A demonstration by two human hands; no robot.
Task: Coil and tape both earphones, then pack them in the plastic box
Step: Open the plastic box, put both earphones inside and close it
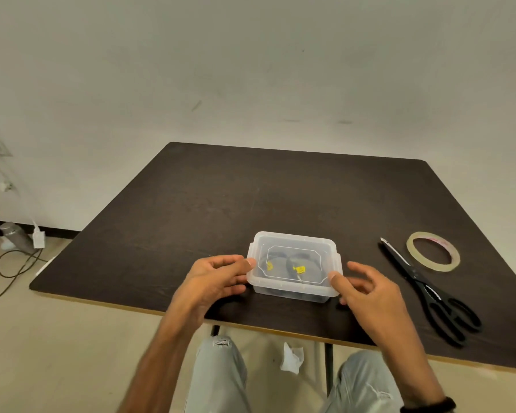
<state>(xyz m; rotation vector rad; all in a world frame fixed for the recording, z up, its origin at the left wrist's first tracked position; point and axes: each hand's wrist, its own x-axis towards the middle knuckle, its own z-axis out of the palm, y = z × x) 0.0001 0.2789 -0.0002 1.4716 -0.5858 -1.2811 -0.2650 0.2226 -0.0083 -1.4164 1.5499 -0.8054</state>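
Observation:
A clear plastic box (294, 289) with its lid on stands near the front edge of the dark table (221, 198). Through the lid I see dark coiled earphones (292, 265) with small yellow tags. My left hand (218, 277) touches the box's left end, thumb tip on the lid's left edge. My right hand (367, 289) is at the box's right front corner, thumb on the lid edge, other fingers spread beside it.
Black scissors (429, 293) lie shut to the right of the box, and a roll of clear tape (433, 251) lies flat beyond them. A crumpled white paper (292, 357) is on the floor under the table. Cables and a plug lie on the floor at far left.

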